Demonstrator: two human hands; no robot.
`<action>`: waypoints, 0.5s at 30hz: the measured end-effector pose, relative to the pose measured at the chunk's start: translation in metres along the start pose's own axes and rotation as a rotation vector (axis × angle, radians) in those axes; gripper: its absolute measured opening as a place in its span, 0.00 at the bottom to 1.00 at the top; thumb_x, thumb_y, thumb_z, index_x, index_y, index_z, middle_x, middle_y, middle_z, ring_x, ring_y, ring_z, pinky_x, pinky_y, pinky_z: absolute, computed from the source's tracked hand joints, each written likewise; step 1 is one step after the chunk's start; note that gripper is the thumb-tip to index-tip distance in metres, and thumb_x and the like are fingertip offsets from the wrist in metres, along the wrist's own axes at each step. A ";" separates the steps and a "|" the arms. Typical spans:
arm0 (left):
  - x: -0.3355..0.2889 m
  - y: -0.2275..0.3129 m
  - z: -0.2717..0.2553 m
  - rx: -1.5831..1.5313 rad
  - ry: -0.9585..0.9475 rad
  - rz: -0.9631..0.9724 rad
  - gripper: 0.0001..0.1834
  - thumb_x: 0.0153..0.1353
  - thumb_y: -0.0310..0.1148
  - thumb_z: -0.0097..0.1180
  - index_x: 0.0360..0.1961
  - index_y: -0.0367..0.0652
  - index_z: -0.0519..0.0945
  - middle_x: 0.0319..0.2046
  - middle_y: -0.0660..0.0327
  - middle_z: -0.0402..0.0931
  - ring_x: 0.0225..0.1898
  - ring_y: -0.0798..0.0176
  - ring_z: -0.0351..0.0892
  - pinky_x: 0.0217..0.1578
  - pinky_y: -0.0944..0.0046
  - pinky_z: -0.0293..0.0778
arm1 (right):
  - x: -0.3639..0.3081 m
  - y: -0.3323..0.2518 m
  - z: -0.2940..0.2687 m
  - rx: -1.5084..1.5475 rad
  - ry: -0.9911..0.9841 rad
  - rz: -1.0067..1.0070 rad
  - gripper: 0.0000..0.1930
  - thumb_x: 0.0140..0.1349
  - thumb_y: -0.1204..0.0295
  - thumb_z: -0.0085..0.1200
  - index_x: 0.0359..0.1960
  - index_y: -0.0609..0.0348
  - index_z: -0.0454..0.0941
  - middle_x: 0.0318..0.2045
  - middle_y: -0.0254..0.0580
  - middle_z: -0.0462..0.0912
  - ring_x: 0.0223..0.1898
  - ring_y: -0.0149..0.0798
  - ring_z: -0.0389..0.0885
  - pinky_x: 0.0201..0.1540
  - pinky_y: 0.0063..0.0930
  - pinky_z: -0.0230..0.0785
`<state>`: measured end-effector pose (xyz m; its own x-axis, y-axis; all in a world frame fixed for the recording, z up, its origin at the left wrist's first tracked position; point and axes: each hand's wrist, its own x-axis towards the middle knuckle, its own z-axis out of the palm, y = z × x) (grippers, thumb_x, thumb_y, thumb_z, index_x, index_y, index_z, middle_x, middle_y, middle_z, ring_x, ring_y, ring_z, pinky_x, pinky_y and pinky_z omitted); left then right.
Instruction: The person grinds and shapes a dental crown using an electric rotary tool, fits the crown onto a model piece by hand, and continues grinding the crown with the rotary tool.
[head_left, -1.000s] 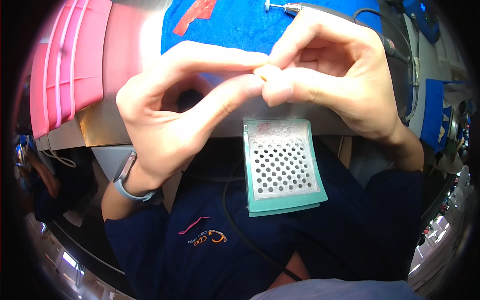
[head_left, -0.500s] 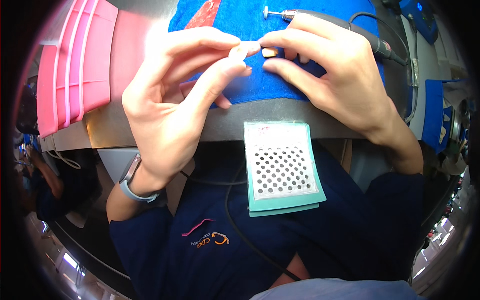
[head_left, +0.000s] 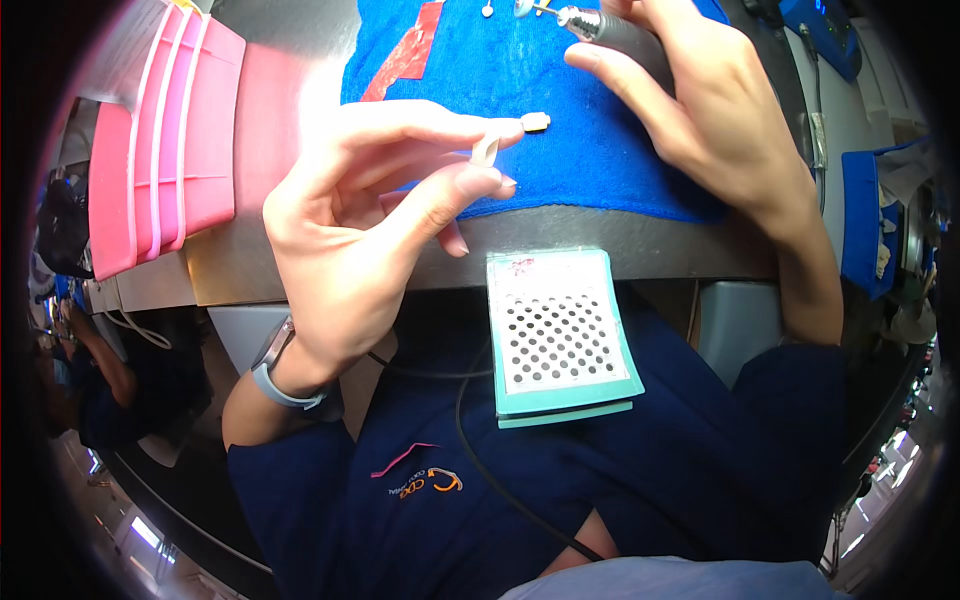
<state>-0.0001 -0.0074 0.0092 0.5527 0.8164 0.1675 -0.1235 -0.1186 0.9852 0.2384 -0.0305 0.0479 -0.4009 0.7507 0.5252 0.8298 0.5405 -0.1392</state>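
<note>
Between the thumb and fingertips of my left hand is a small whitish, tooth-coloured piece, partly hidden by the fingers. My right hand has its fingers round the dark body of a rotary handpiece, with the thumb along the near side. The handpiece's metal collar and thin shank point left, ending in a small pale disc at the upper edge. A small cream tooth-like piece lies on the blue towel, just beyond my left fingertips.
Red sheet pieces lie on the towel's left part. A ribbed pink tray stands at the left. A teal-framed perforated vent juts from the bench edge before me. A blue device sits far right; a person works at far left.
My right hand has left the small cream piece on the towel and moved up and right onto the handpiece. The left hand keeps its pinch. The view has shifted slightly.
</note>
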 end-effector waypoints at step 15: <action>0.000 -0.007 -0.001 0.090 -0.067 0.085 0.10 0.57 0.15 0.58 0.39 0.36 0.73 0.38 0.45 0.82 0.33 0.63 0.84 0.25 0.75 0.74 | -0.003 -0.020 0.008 0.161 -0.066 -0.070 0.22 0.39 0.68 0.71 0.35 0.67 0.77 0.23 0.44 0.77 0.21 0.41 0.77 0.21 0.27 0.67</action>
<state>-0.0001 -0.0055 0.0022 0.5977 0.7619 0.2497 -0.0999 -0.2382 0.9661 0.2197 -0.0406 0.0419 -0.4845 0.7297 0.4825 0.7285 0.6419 -0.2393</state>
